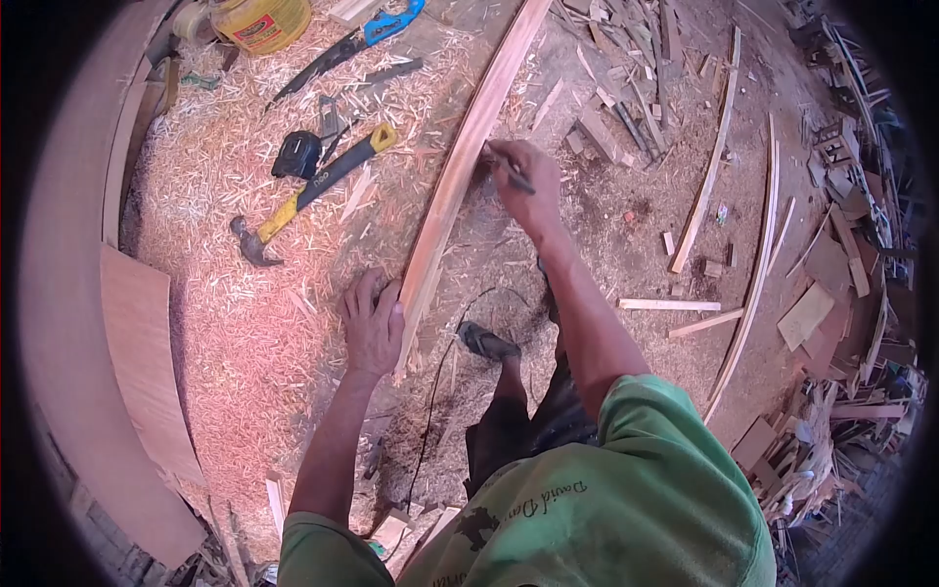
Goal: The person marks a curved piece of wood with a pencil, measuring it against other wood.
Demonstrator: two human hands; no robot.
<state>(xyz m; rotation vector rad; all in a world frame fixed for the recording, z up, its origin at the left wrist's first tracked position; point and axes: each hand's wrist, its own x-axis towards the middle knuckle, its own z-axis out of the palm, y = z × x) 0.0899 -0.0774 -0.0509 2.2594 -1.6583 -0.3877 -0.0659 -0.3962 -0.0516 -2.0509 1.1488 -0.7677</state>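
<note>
A long, narrow wooden strip runs from the top middle down toward me. My left hand lies palm down beside its near end, fingers spread and the thumb side against the strip's left edge. Farther up on the right side, my right hand is closed around a short dark pencil, knuckles close to the strip's edge. The pencil's tip is too small to make out. Left of the strip lie a claw hammer with a yellow and black handle and a black tape measure.
A blue-handled handsaw and a yellow-labelled container sit at the top left. Wood shavings cover the work surface. On the right floor lie long strips and piled offcuts. A foot in a sandal shows below.
</note>
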